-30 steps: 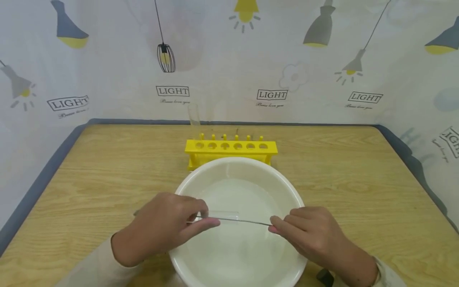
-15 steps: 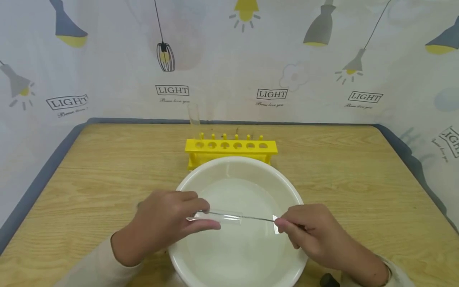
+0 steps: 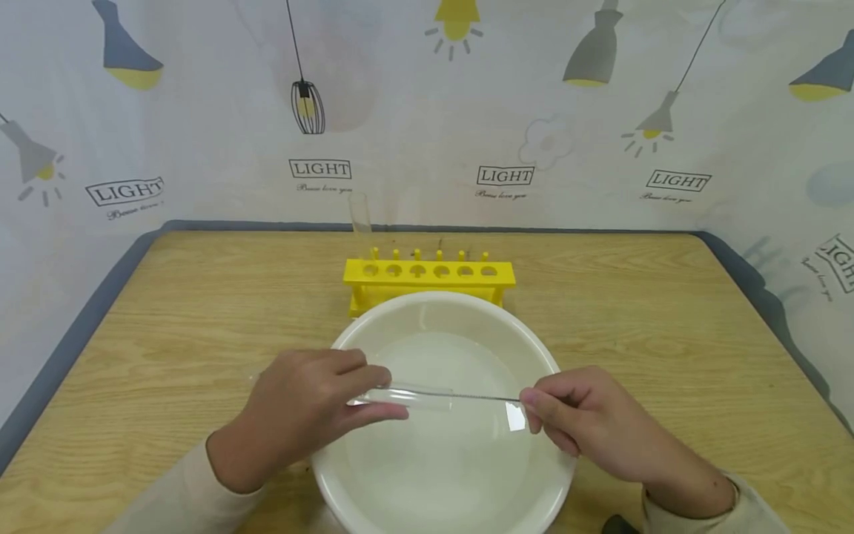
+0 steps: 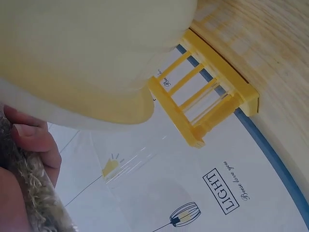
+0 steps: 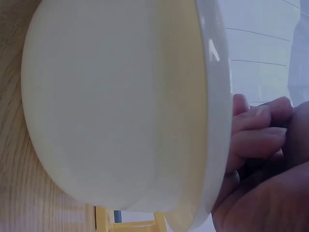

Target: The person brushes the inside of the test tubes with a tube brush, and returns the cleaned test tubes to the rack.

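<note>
Over the white basin (image 3: 420, 512), my left hand (image 3: 310, 415) grips a clear glass test tube (image 3: 427, 399) that lies nearly level, its far end towards the right. A test tube brush runs through it: the thin twisted wire handle (image 3: 490, 397) comes out at the right. My right hand (image 3: 587, 426) pinches that wire between thumb and forefinger, above the basin's right side. In the left wrist view, the brush's grey bristles (image 4: 34, 188) show between the thumb and fingers of my left hand. The right wrist view shows curled right-hand fingers (image 5: 256, 135) beyond the basin rim.
A yellow test tube rack (image 3: 430, 273) stands just behind the basin, with a clear test tube (image 3: 360, 222) upright at its left end. Shallow water (image 3: 440, 460) lies in the basin. A dark object (image 3: 619, 525) sits at the front right of the wooden table (image 3: 667, 326).
My right hand has moved right and slightly up, drawing the brush's wire with it, so a little more wire shows. The left hand stays nearly in place, with the tube tilting slightly.
</note>
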A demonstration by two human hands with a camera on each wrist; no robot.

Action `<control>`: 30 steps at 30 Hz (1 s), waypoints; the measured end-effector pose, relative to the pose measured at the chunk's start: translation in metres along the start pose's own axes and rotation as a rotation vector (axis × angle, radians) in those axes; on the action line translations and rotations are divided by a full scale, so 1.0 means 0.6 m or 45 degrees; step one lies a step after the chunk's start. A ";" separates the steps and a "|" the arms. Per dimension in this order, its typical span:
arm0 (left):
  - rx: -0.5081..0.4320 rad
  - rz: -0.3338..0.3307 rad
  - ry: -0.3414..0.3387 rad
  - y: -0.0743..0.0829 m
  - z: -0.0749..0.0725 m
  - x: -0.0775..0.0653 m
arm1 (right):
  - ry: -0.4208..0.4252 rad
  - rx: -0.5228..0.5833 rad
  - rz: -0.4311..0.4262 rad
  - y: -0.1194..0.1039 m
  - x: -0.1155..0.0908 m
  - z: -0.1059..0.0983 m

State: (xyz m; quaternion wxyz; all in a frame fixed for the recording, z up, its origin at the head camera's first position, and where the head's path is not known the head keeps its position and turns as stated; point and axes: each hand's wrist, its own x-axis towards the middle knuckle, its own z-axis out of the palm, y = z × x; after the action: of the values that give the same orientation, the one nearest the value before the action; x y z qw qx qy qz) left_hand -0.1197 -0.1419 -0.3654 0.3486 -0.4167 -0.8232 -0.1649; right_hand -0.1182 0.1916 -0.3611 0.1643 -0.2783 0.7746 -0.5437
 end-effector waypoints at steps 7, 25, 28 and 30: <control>-0.002 -0.014 -0.025 -0.002 -0.003 0.002 | -0.029 0.059 0.029 0.000 0.002 -0.010; -0.121 -0.094 -0.126 -0.010 -0.005 -0.001 | 0.028 -0.032 -0.065 0.009 -0.001 -0.017; -0.155 -0.136 -0.182 -0.011 -0.008 -0.002 | 0.038 -0.045 -0.082 0.010 -0.002 -0.018; -0.161 -0.157 -0.215 -0.011 -0.010 -0.003 | 0.061 -0.078 -0.088 0.010 -0.002 -0.018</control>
State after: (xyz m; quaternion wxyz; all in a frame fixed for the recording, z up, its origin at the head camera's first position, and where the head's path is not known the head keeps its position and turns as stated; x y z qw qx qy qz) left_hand -0.1219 -0.1501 -0.3624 0.2402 -0.3987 -0.8617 -0.2019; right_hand -0.1247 0.2022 -0.3628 0.1181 -0.2968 0.7845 -0.5315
